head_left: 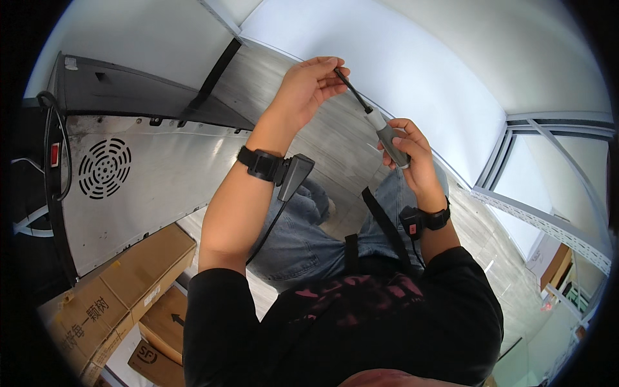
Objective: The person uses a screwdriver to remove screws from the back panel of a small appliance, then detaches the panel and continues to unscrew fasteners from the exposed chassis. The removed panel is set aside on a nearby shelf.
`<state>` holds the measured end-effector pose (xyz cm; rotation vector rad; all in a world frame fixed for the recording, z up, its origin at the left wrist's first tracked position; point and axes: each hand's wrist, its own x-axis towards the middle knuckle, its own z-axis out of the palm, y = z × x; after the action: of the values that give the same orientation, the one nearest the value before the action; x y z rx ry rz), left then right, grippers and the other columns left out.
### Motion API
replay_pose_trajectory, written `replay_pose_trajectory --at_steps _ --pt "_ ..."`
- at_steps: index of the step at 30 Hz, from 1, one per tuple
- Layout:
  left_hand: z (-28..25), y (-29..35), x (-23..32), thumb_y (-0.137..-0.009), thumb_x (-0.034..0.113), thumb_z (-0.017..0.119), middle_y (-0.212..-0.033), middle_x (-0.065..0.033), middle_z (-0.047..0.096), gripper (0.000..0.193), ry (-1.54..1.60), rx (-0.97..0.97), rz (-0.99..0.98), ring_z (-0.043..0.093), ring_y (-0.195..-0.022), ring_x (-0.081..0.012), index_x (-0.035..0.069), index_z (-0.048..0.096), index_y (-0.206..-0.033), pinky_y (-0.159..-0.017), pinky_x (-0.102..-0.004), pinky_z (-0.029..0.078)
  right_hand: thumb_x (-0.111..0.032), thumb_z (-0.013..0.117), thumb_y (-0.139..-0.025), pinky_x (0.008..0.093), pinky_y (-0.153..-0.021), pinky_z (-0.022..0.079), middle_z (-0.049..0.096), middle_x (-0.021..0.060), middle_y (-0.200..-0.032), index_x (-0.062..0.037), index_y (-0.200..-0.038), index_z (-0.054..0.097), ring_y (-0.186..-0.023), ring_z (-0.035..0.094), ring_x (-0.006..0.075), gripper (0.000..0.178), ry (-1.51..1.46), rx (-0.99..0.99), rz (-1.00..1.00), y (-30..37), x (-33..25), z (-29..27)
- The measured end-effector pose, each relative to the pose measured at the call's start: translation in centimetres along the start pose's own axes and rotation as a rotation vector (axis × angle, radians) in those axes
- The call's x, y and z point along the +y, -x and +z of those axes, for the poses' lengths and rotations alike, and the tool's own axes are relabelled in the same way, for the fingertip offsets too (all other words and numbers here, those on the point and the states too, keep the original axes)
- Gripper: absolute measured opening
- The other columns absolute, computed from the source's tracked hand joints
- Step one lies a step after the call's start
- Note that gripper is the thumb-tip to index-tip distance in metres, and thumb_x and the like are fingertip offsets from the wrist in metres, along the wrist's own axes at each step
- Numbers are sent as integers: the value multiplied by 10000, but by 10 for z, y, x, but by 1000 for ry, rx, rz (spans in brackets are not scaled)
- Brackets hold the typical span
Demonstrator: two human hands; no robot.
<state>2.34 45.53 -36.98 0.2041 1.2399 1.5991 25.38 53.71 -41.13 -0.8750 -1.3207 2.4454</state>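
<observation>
A screwdriver [385, 132] with a grey handle and a thin dark shaft slants between my two hands, above my knees. My right hand [416, 158] wraps its fingers round the handle, which points down toward me. Up at the far end of the shaft, my left hand [313, 87] pinches the tip between thumb and fingers. Those fingers cover the tip, so whether a separate bit or screw sits there is hidden. Both wrists wear black straps with small black boxes.
To the left stands a metal cabinet panel [161, 161] with a round vent. Cardboard boxes [122, 290] are stacked below it. A white panel [387, 71] rises ahead, and a metal frame [541, 219] runs along the right. Cables hang from the wrist boxes.
</observation>
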Motion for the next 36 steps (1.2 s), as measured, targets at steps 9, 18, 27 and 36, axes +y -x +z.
replay_pose_trajectory --at_steps 9,18,27,36 --pt "-54 -60 -49 -923 115 511 -972 -130 642 192 -199 79 -287 618 -876 -188 -22 569 -1046 -835 -292 534 -128 556 -851 251 -529 407 608 98 -857 -27 -1136 511 -601 535 117 306 20 77 102 -16 40 -10" --pt "-95 -23 -59 -919 139 511 -935 -117 654 214 -297 263 -413 635 -808 -183 12 558 -1084 -741 -284 541 -159 589 -849 251 -520 411 612 83 -849 -33 -1213 442 -593 526 111 412 55 -80 259 -11 75 17" --pt "-121 59 -37 -903 94 495 -881 -120 662 168 -119 474 -260 641 -696 -170 21 535 -1049 -655 -283 552 -145 626 -827 253 -508 412 574 77 -863 -14 -1228 411 -600 534 115 473 156 -329 337 -8 80 58" --pt "-128 150 -13 -921 72 462 -958 -115 612 226 185 644 124 596 -823 -184 9 495 -1135 -726 -291 525 -102 576 -852 242 -505 416 548 97 -912 24 -1182 425 -596 547 118 383 30 -560 287 4 65 127"
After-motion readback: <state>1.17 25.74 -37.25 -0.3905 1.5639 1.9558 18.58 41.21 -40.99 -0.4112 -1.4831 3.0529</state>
